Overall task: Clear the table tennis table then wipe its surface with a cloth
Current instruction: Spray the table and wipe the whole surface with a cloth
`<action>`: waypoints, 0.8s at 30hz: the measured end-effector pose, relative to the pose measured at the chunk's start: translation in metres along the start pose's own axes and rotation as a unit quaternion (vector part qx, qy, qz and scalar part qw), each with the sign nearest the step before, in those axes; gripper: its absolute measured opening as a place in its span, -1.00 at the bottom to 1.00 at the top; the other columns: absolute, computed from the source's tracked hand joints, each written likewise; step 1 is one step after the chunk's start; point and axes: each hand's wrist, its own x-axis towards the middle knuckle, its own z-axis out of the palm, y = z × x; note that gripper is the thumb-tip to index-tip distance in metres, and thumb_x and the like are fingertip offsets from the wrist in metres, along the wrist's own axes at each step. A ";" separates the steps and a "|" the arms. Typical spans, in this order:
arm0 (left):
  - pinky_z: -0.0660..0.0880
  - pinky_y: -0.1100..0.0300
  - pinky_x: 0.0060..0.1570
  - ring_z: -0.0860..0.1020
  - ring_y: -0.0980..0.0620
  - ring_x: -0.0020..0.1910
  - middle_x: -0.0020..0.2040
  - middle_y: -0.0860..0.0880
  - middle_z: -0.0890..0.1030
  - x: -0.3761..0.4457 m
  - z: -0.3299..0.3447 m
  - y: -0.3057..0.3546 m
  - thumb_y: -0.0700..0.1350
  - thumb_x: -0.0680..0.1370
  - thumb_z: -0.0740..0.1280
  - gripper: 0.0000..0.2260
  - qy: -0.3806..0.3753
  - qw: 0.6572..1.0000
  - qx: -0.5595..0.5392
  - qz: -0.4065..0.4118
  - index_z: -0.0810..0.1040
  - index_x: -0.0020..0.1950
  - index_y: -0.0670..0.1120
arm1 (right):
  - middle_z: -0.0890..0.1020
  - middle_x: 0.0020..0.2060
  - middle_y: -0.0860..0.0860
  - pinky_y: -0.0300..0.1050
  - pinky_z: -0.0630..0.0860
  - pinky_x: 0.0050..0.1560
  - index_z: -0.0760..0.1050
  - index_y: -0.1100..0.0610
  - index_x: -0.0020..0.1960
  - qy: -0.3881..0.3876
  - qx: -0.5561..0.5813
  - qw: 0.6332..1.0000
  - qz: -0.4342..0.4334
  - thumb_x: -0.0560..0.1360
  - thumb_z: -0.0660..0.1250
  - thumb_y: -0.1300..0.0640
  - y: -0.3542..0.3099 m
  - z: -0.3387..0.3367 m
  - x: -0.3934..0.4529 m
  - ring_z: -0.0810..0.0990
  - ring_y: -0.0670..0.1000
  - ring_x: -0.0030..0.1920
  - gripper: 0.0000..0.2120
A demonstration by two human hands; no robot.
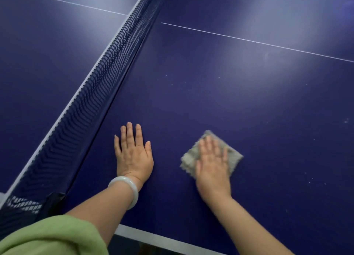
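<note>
A person leans over a dark blue table tennis table point(249, 105), both hands down on the near half, just rt of the net point(92, 93). The right hand point(212, 164) lies flat, fingers straight & close together, pressing a small grey cloth point(234, 155) onto the table surface; hand & cloth are blurred. The cloth sits near the table's near edge, well apart from the net, its corners showing beyond the fingers. The left hand point(133, 151) rests palm-down on the bare table betw. net & cloth, fingers straight & slightly spread, holding nothing. A pale bangle point(127, 185) circles the left wrist; a green sleeve point(51, 235) shows at lower left. White centre line point(249, 40) runs across the far part; small pale specks dot the surface at rt.
</note>
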 end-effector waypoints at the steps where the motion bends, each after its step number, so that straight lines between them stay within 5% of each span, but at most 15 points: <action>1: -0.14 -0.11 0.53 -0.16 -0.07 0.57 0.60 -0.12 -0.10 0.000 0.000 0.000 0.09 0.64 -0.09 -0.43 0.001 1.000 -0.003 0.000 -0.09 0.60 -0.09 | 0.19 0.54 0.09 0.16 -0.01 0.49 0.21 0.17 0.53 -0.036 -0.004 0.993 -0.116 0.55 0.06 0.08 -0.016 -0.002 -0.012 0.12 0.11 0.55 -0.44; 3: -0.14 -0.11 0.53 -0.15 -0.07 0.58 0.60 -0.12 -0.10 0.000 0.000 0.000 0.09 0.63 -0.08 -0.43 0.002 1.000 -0.005 -0.001 -0.08 0.60 -0.09 | 0.09 0.57 0.02 0.10 -0.07 0.51 0.10 0.11 0.57 -0.090 -0.004 0.952 -0.292 0.60 0.05 0.04 -0.015 -0.012 -0.024 0.01 0.03 0.57 -0.44; 5: -0.16 -0.11 0.53 -0.17 -0.07 0.57 0.60 -0.11 -0.12 0.000 0.001 -0.001 0.10 0.63 -0.11 -0.43 -0.002 1.000 0.002 -0.002 -0.10 0.60 -0.09 | 0.12 0.56 0.01 0.07 -0.08 0.52 0.10 0.07 0.57 -0.093 -0.017 0.938 -0.334 0.57 0.08 0.04 0.022 -0.011 -0.009 0.06 0.03 0.56 -0.42; 6: -0.16 -0.10 0.53 -0.18 -0.07 0.57 0.60 -0.11 -0.13 0.001 0.001 -0.001 0.11 0.62 -0.12 -0.43 -0.005 1.000 0.005 -0.002 -0.12 0.60 -0.08 | 0.15 0.55 0.02 0.07 -0.07 0.52 0.14 0.08 0.56 -0.080 -0.018 0.956 -0.283 0.54 0.08 0.04 0.044 -0.007 0.002 0.13 0.06 0.55 -0.42; 8: -0.17 -0.10 0.53 -0.18 -0.07 0.57 0.60 -0.11 -0.13 0.000 0.000 0.000 0.11 0.62 -0.14 -0.43 -0.007 1.000 0.005 -0.003 -0.13 0.59 -0.08 | 0.13 0.54 0.06 0.09 -0.09 0.52 0.19 0.10 0.54 -0.052 0.014 0.997 -0.047 0.52 0.02 0.02 0.086 -0.007 0.028 0.16 0.12 0.53 -0.42; 10: -0.18 -0.09 0.53 -0.19 -0.07 0.57 0.60 -0.10 -0.14 0.000 -0.001 0.001 0.11 0.62 -0.15 -0.43 -0.007 1.000 0.005 -0.002 -0.14 0.59 -0.07 | 0.03 0.57 0.12 0.13 -0.17 0.53 0.19 0.05 0.55 -0.054 0.039 0.985 0.161 0.57 0.02 0.00 0.103 -0.017 0.042 0.00 0.12 0.56 -0.46; 12: -0.19 -0.09 0.53 -0.20 -0.07 0.57 0.60 -0.10 -0.15 0.000 -0.003 0.001 0.11 0.62 -0.15 -0.44 -0.009 1.000 0.004 -0.003 -0.16 0.59 -0.06 | -0.01 0.57 0.18 0.20 -0.16 0.52 0.24 -0.03 0.53 -0.049 0.046 0.970 0.235 0.59 0.14 0.05 0.087 -0.017 0.042 -0.05 0.18 0.56 -0.50; 14: -0.20 -0.08 0.53 -0.21 -0.06 0.57 0.60 -0.10 -0.16 0.000 -0.003 0.001 0.10 0.63 -0.16 -0.44 -0.011 1.000 -0.002 -0.003 -0.17 0.58 -0.06 | 0.06 0.54 0.25 0.25 -0.09 0.51 0.30 -0.04 0.50 -0.025 0.044 0.980 0.191 0.57 0.14 0.08 0.053 -0.011 0.035 0.02 0.26 0.54 -0.51; 17: -0.18 -0.09 0.53 -0.21 -0.05 0.57 0.60 -0.09 -0.16 0.000 -0.003 0.000 0.10 0.62 -0.19 -0.45 -0.011 1.000 -0.011 -0.001 -0.18 0.58 -0.05 | 0.09 0.55 0.19 0.21 -0.05 0.49 0.22 -0.07 0.53 -0.042 0.024 0.998 -0.047 0.55 0.04 0.01 -0.009 0.002 0.009 0.00 0.21 0.56 -0.46; 20: -0.11 -0.10 0.53 -0.13 -0.06 0.58 0.60 -0.10 -0.07 0.000 -0.003 0.001 0.10 0.59 -0.25 -0.44 0.001 1.000 -0.012 -0.003 -0.13 0.57 -0.06 | 0.06 0.57 0.08 0.14 -0.03 0.48 0.10 -0.06 0.57 -0.071 0.024 0.963 -0.258 0.61 0.04 -0.03 -0.025 0.001 0.009 -0.01 0.09 0.57 -0.47; 22: -0.10 -0.10 0.53 -0.12 -0.06 0.58 0.60 -0.10 -0.07 0.000 -0.001 0.000 0.11 0.58 -0.27 -0.43 -0.003 1.000 -0.012 -0.004 -0.15 0.56 -0.05 | 0.11 0.56 0.06 0.13 0.01 0.49 0.15 -0.05 0.56 -0.072 -0.002 0.951 -0.299 0.60 0.03 -0.03 0.000 0.007 0.043 0.07 0.08 0.56 -0.48; 24: -0.10 -0.10 0.53 -0.13 -0.06 0.58 0.60 -0.09 -0.07 0.000 0.001 -0.002 0.12 0.58 -0.27 -0.43 -0.003 1.000 -0.013 -0.005 -0.16 0.56 -0.05 | 0.19 0.53 0.12 0.18 0.08 0.47 0.21 -0.01 0.53 -0.054 -0.021 0.975 -0.216 0.57 0.00 -0.01 0.037 0.016 0.086 0.18 0.17 0.52 -0.48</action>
